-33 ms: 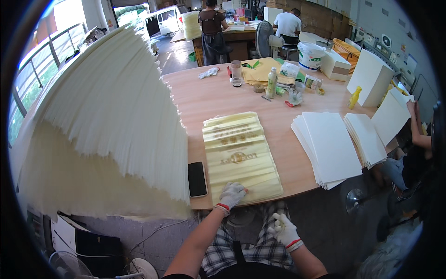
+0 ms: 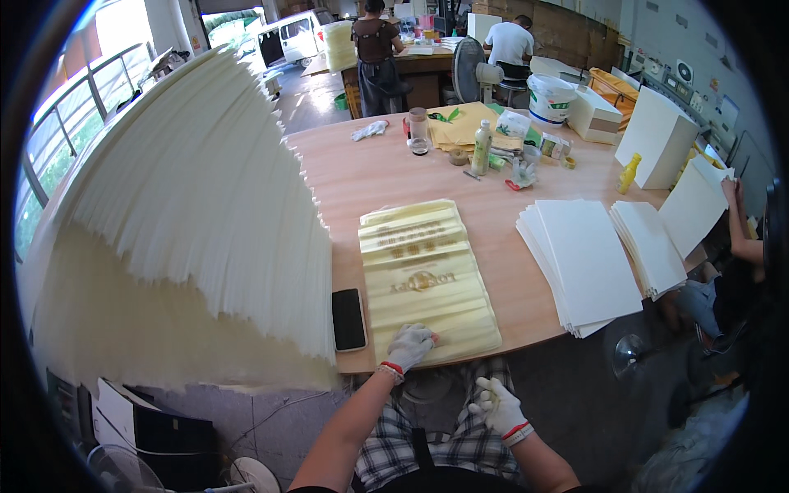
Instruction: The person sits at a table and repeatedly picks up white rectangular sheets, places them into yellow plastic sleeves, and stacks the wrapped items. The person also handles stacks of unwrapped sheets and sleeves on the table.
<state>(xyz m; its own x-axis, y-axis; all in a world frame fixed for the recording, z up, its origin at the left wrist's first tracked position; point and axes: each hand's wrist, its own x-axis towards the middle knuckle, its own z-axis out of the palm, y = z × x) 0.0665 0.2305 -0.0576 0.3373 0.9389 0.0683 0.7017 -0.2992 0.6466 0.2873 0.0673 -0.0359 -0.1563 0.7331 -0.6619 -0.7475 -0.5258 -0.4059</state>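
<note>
A stack of thin pale-yellow printed sheets, creased across with brown printing, lies on the table before me. My left hand, in a white glove with a red cuff, rests on its near edge, fingers laid over the top sheet. My right hand, gloved alike, hangs over my lap just off the table edge. Its fingers are loosely bent and apart, with nothing visible in them. A black phone lies against the stack's left side. At the left towers a tall pile of pale thin sheets.
White boards lie fanned at the right, beside a smaller pile. A bottle, tape roll, bucket and yellow bottle stand farther back. A person's hands hold a white board at the far right.
</note>
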